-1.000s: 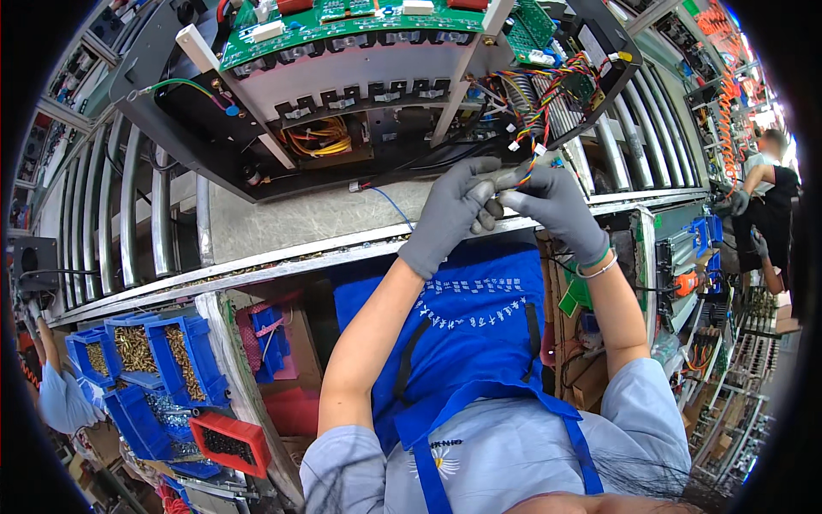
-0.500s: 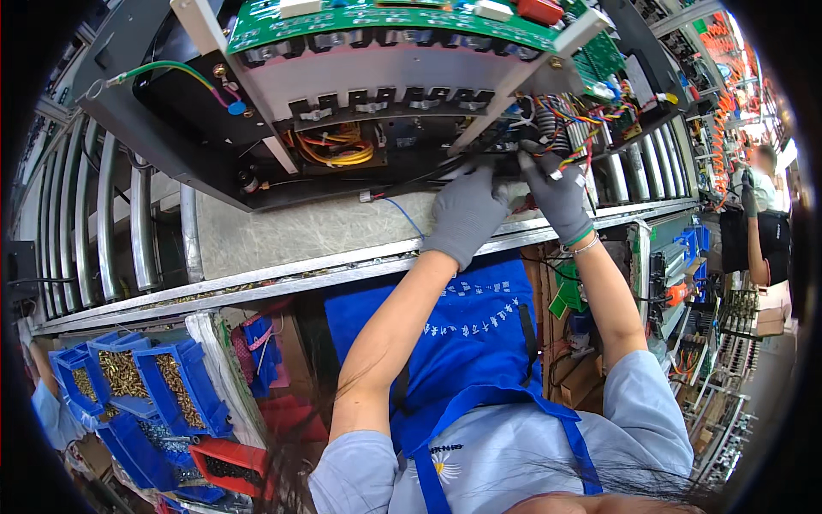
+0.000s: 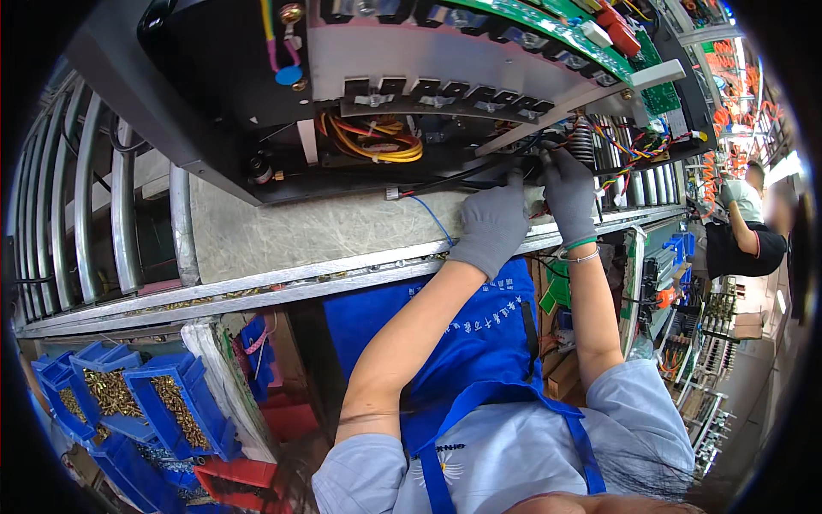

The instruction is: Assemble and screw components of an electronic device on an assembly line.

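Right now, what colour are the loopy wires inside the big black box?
The loopy wires are mostly yellow, with some orange-red; the head view shows them best.

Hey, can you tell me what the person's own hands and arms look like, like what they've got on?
The left hand and right hand wear close-fitting grey gloves. A green edge shows at the right cuff, and a thin, silvery bracelet circles that wrist. The forearms are bare, below short light-blue sleeves.
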### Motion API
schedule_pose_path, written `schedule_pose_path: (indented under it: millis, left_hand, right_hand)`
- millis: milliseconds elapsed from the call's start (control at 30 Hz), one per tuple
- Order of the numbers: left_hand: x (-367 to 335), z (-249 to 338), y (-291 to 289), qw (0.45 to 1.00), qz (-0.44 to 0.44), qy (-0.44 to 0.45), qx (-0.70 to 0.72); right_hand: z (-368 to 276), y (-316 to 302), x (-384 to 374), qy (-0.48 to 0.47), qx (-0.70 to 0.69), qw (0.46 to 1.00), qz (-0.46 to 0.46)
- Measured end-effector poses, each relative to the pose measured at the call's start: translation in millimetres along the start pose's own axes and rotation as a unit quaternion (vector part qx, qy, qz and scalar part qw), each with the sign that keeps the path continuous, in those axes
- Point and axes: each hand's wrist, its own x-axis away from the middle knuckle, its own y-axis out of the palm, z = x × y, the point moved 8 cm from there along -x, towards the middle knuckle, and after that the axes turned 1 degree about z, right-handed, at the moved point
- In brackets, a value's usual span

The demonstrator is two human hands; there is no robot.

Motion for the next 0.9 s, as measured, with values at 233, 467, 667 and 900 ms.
schedule_pose_path:
  millis: [233, 467, 667, 900]
  left_hand:
    - [-0.4, -0.4, -0.8, 1.0, 0.007, 0.014, 0.017]
    - [-1.5, -2.0, 3.9, 1.0, 0.005, 0.02, 0.013]
    - [-2.5, -5.7, 8.4, 1.0, -0.003, 0.007, 0.01]
    - [-2.3, -6.1, 8.8, 1.0, 0.006, 0.008, 0.019]
  right_hand:
    - [0.5, -0.4, -2.2, -0.002, 0.054, 0.998, 0.041]
    - [1.5, 3.0, -3.7, 0.002, 0.074, 0.993, 0.089]
    - [4.0, 5.3, -3.6, -0.019, 0.067, 0.993, 0.093]
    - [5.3, 5.4, -3.5, 0.01, 0.069, 0.992, 0.104]
